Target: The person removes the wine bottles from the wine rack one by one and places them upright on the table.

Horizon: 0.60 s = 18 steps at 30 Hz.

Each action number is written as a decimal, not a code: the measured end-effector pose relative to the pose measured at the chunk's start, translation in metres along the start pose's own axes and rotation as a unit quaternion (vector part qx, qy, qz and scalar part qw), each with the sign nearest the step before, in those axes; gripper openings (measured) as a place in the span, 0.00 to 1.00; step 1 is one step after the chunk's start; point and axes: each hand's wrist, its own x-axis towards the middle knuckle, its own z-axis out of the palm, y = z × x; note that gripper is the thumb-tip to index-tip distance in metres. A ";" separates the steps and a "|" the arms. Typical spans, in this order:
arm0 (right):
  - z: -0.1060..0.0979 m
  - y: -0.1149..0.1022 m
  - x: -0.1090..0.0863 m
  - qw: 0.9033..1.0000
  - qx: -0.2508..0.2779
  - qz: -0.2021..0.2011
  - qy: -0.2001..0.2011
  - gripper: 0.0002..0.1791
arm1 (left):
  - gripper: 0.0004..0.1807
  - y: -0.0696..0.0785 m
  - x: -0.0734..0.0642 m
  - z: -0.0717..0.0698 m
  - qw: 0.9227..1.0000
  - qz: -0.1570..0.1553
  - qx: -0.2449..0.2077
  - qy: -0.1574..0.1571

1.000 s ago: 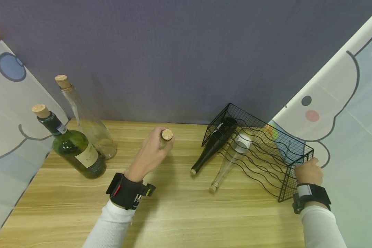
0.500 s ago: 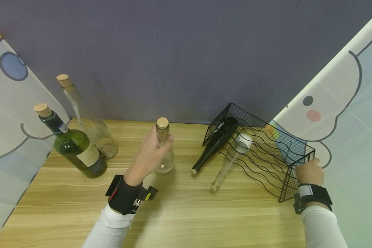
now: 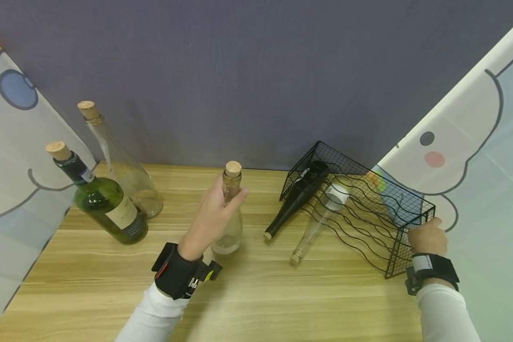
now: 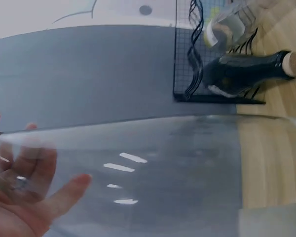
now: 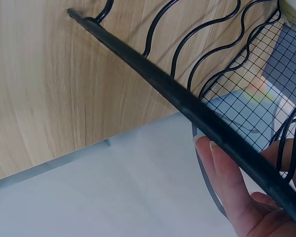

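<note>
My left hand [image 3: 213, 209] grips a clear glass bottle [image 3: 230, 232] by its neck, the cork showing above the fingers. In the left wrist view the clear bottle [image 4: 167, 168] stretches across the frame, fingers curled round its narrow end. My right hand [image 3: 427, 236] holds the right end of a black wire wine rack [image 3: 395, 242]. The right wrist view has fingers [image 5: 227, 182] against the rack's black bar [image 5: 177, 94]. In the rack's left part lie a dark bottle [image 3: 297, 194] and a clear bottle with a white label [image 3: 320, 218], corks facing the front.
On the left of the wooden table [image 3: 282, 304] stand a green wine bottle [image 3: 107, 204] and a tall clear corked bottle [image 3: 128, 171]. A grey partition [image 3: 256, 85] rises behind the table. Printed white panels [image 3: 496, 204] border both sides.
The bottle in my left hand has tilted from end-on, so its body now shows below the hand, and has come slightly nearer. My right hand stays on the rack.
</note>
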 end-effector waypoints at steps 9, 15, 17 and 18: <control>-0.002 0.003 -0.002 1.000 -0.001 -0.001 0.004 0.34 | 0.10 -0.019 0.008 0.042 0.982 0.167 -0.039 0.081; 0.002 0.002 -0.001 1.000 0.005 0.000 0.006 0.33 | 0.08 -0.019 0.009 0.049 0.973 0.200 -0.017 0.115; 0.002 0.001 0.000 1.000 0.005 -0.001 0.005 0.34 | 0.08 -0.018 0.009 0.049 0.972 0.201 -0.013 0.123; 0.001 0.001 0.000 1.000 0.005 -0.001 0.004 0.34 | 0.09 -0.017 0.009 0.049 0.971 0.201 -0.008 0.126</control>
